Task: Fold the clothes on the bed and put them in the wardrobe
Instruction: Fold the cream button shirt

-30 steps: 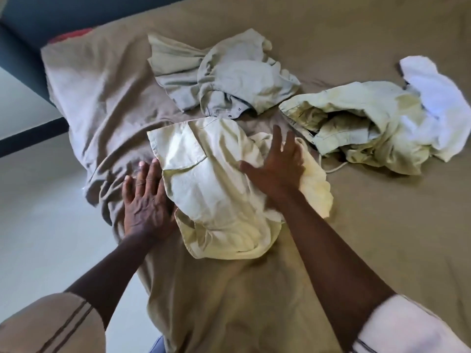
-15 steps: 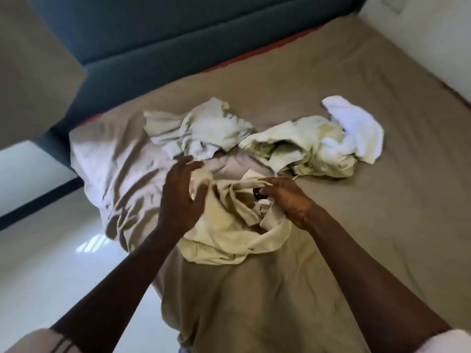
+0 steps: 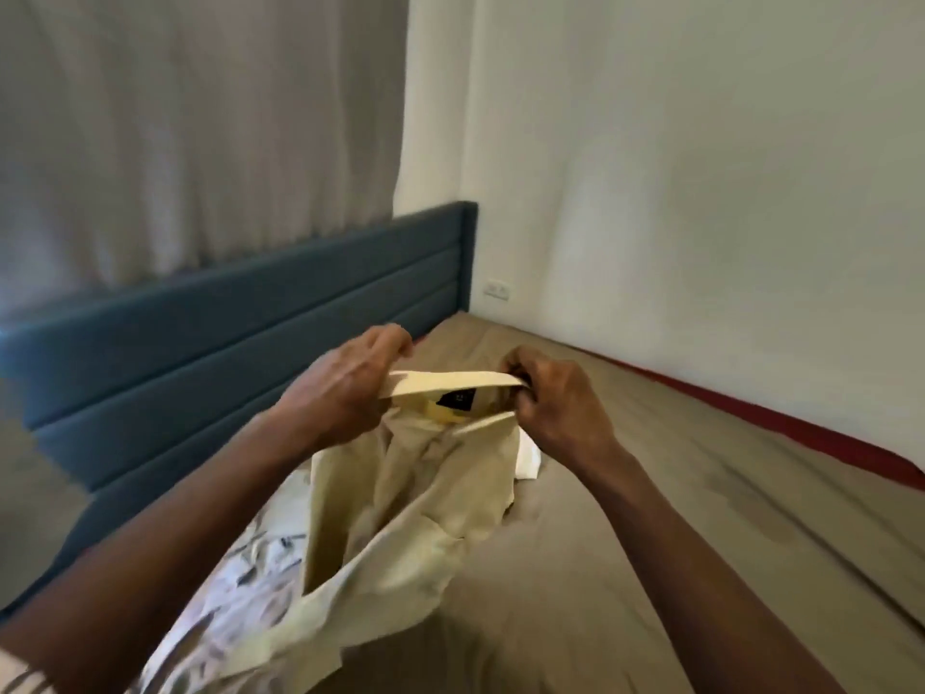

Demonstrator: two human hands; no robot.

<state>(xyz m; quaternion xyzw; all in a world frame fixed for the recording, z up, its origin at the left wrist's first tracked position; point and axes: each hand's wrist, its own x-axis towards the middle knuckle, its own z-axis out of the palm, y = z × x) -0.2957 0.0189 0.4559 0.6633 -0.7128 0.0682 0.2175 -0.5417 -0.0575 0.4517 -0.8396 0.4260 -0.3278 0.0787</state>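
Observation:
A pale yellow shirt (image 3: 400,518) hangs in the air over the bed (image 3: 625,543), held up by its collar. My left hand (image 3: 345,388) grips the collar's left end and my right hand (image 3: 555,403) grips its right end, stretching the collar band between them. A dark label shows inside the collar. The shirt's body droops down toward the olive-brown sheet. Other light clothes (image 3: 250,578) lie on the bed below and to the left, mostly hidden by the shirt and my left arm. A white garment (image 3: 528,460) peeks out behind the shirt.
A blue padded headboard (image 3: 225,343) runs along the left behind the bed. Grey curtains (image 3: 200,132) hang above it. A white wall (image 3: 701,192) with a socket (image 3: 496,290) borders the bed's far side, with a red mattress edge (image 3: 776,423) along it. No wardrobe is in view.
Both hands lifted the yellow shirt off the bed by its collar. The view swung up from the bed to the headboard and wall.

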